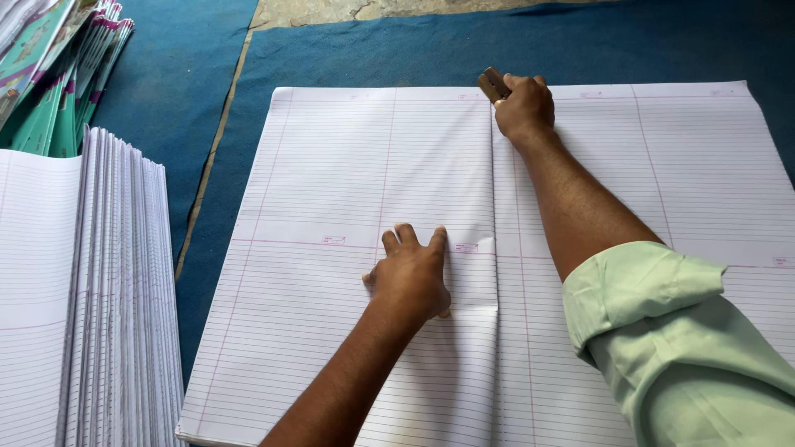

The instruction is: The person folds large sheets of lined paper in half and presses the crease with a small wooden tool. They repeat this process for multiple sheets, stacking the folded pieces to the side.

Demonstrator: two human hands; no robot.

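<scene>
Right hand (525, 106) clamped on small wooden block (493, 84) at far end of centre fold (495, 273); fold running lengthwise back toward body. Left hand (410, 277) flat, fingers spread, pressing ruled sheet (331, 207) just left of it.

Matt, smooth ruled paper sheet (348, 165) is being pressed flat; slight creasing is showing near the centre fold. Brown wooden block (493, 84) is appearing dull. Blue cloth mat (199, 124) is looking rough, fibrous.

Head view, close, looking down over ruled sheets (348, 182).
</scene>
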